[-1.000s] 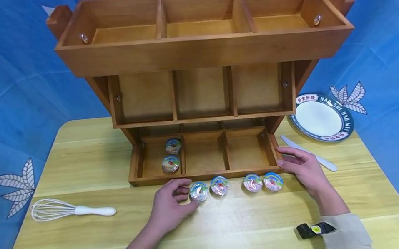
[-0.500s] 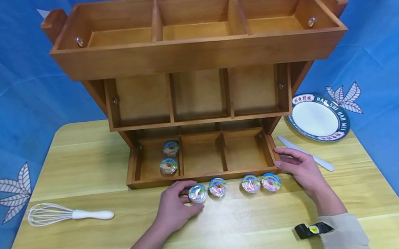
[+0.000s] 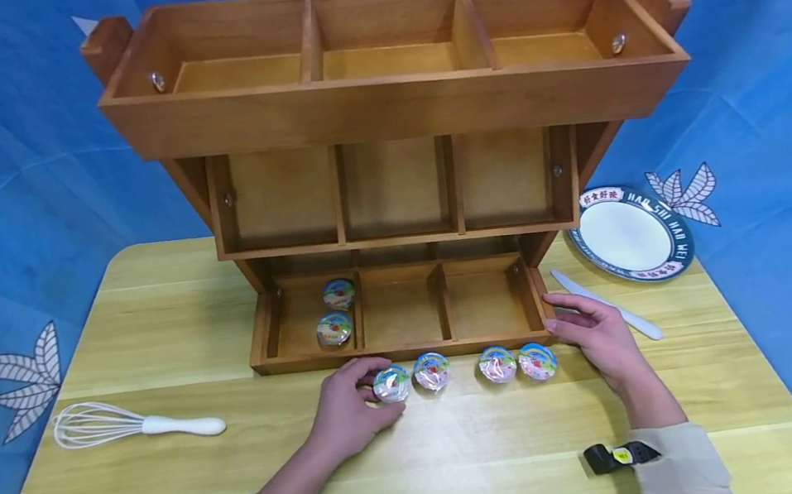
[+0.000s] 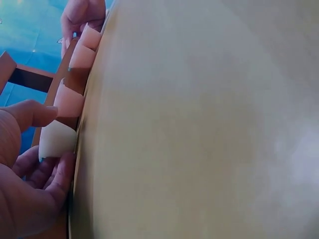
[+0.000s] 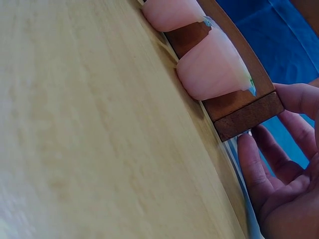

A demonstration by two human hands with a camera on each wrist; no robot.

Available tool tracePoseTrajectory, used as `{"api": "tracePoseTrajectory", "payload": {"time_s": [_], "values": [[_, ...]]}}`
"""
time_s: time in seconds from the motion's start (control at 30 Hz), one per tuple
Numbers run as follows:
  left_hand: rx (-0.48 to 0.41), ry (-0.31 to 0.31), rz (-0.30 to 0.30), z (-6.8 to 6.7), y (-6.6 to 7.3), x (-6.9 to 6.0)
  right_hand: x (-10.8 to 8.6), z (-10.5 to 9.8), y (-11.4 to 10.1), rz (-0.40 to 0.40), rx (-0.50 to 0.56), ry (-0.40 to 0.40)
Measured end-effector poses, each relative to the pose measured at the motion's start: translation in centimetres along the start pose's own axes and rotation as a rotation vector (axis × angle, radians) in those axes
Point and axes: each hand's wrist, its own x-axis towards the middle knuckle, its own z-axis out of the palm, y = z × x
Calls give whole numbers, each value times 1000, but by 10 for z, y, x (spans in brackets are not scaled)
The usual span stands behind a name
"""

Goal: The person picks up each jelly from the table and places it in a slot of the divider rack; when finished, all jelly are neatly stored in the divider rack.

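Note:
My left hand (image 3: 349,407) has its thumb and fingers curled around the sides of a whitish jelly cup (image 3: 391,383) standing on the table; in the left wrist view the cup (image 4: 57,139) sits between them. To its right, along the front of a wooden rack, are three pink jelly cups, including one nearby pink cup (image 3: 432,372) and an end pink cup (image 3: 537,362). My right hand (image 3: 598,337) touches the right front corner of the rack's bottom tray (image 3: 410,354), its fingers loosely bent. Two more cups (image 3: 334,329) lie in that tray's left compartment.
The three-tier wooden rack (image 3: 392,105) leans out over the bottom tray. On the right lie a plastic knife (image 3: 642,325) and a round plate (image 3: 681,243) with a green rim. At the left is a white-handled whisk (image 3: 182,426).
The view has shifted slightly. My left hand has moved a little around the whitish cup, with the thumb now in front of it. My right hand stays at the tray corner.

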Motion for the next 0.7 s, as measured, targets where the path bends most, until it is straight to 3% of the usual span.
{"api": "tracePoseTrajectory", "payload": {"time_s": [0.3,0.5,0.7], "values": [[4,1,13,-10,10,-3,0,1,-1,-15,8,0],[15,-18,56,-16,19,-1,-1,2,-2,-16,15,0],[-23,-39,134,-22,32,9,-1,1,-2,-21,17,3]]}}
